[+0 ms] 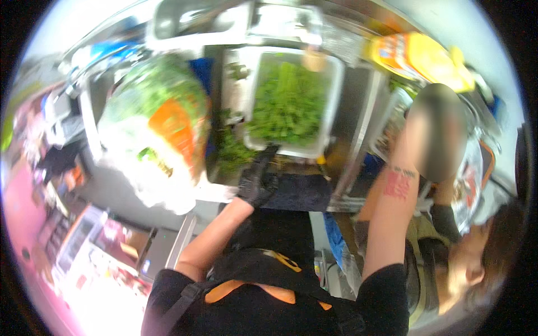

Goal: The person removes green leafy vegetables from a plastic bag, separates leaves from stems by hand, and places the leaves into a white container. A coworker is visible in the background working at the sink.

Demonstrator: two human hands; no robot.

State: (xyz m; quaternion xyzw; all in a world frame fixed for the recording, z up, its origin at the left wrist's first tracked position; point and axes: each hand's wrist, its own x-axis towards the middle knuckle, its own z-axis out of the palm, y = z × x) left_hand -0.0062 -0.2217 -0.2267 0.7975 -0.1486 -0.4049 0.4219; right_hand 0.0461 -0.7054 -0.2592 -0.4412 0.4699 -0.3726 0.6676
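My left hand [258, 178], in a black glove, is at the near edge of a white plastic tub [338, 90]. Its fingertips overlap the tub's near rim; motion blur hides whether they grip it. Chopped green herbs [290, 105] fill much of the tub. More loose greens [235, 147] lie just left of it. My right forearm [397, 189], which bears a red mark, reaches far to the right. A blurred oval patch covers my right hand, so its grasp is hidden. Near that arm is a clear container [384, 122] with mixed contents.
A clear plastic bag [159, 84] of leafy greens bulges at left. Metal pans [201, 21] line the back. A yellow package [424, 59] lies at back right. Another person [437, 260] stands close on my right.
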